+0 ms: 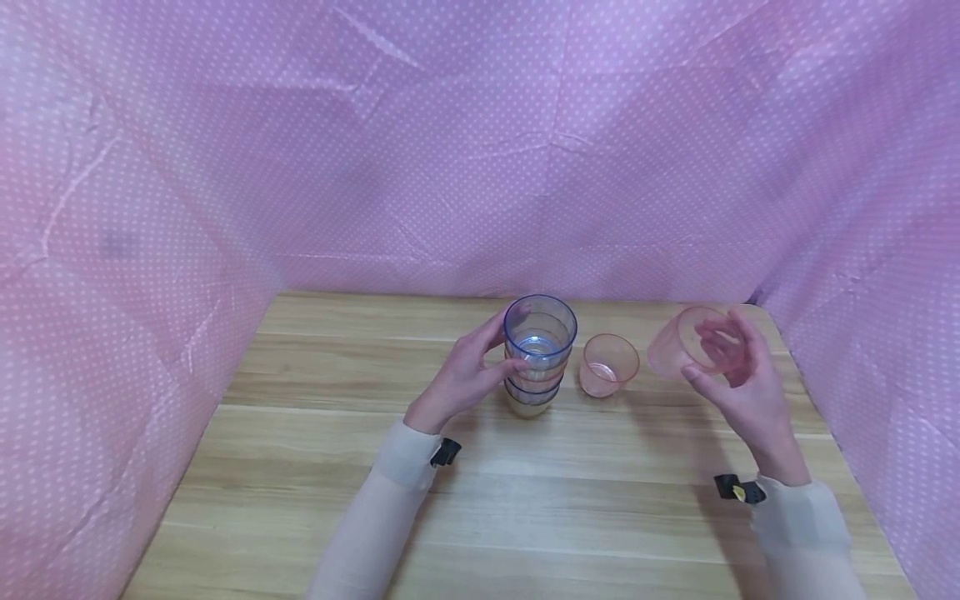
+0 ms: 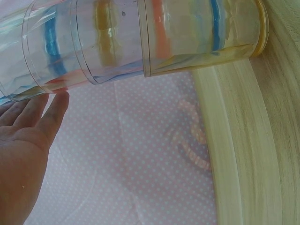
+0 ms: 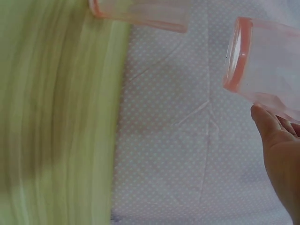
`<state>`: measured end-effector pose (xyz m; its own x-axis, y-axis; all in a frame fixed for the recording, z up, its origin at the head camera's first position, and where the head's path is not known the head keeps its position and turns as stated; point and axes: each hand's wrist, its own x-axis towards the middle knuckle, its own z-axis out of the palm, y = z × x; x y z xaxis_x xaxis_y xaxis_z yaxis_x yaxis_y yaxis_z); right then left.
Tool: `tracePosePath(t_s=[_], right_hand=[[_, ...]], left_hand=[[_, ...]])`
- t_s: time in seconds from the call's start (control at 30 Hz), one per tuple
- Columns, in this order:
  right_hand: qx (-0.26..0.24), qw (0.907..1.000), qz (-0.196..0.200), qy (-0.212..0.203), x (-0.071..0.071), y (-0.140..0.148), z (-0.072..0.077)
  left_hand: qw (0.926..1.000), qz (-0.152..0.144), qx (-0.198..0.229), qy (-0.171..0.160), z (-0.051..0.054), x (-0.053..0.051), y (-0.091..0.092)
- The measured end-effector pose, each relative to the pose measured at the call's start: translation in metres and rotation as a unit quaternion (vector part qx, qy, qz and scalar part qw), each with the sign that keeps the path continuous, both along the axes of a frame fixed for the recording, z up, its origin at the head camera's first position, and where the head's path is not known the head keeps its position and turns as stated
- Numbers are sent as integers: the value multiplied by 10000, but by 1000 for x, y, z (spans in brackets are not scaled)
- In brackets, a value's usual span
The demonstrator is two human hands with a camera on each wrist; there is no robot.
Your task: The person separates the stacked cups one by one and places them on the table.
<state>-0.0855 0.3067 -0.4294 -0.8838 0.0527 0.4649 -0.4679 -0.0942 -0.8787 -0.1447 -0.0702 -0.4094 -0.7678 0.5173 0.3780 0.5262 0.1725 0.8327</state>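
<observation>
My left hand (image 1: 468, 379) grips the upper part of an upright stack of clear plastic cups (image 1: 536, 379), fingers behind and thumb in front. A blue-rimmed cup tops the stack and a yellowish one is lowest; coloured bands show through the walls of the nested cups (image 2: 112, 37) in the left wrist view. My right hand (image 1: 757, 400) holds a clear pink cup (image 1: 667, 354) tilted above the table's right side; its base (image 3: 239, 54) faces left in the right wrist view. Between the hands, a second pink cup (image 1: 609, 379) stands upright on the table, just right of the stack.
The wooden table (image 1: 525, 517) ends at the back and sides against a pink dotted cloth (image 1: 480, 167). Black straps with small pieces sit at both wrists. The right arm casts a shadow on the tabletop.
</observation>
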Motion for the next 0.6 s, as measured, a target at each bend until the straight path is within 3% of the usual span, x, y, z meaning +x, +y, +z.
tracePosePath(t_s=[0.2,0.43,0.6], right_hand=[[448,9972,-303,-519,-1,4,-8],[1128,9873,-557,-971,-1,9,-16],[1903,9691,-826,-1336,0,14,-20]], left_hand=[[10000,-18,15,-38,0,1,0],[10000,-10,-6,-35,0,2,-1],[10000,-11,13,-63,1,2,-1]])
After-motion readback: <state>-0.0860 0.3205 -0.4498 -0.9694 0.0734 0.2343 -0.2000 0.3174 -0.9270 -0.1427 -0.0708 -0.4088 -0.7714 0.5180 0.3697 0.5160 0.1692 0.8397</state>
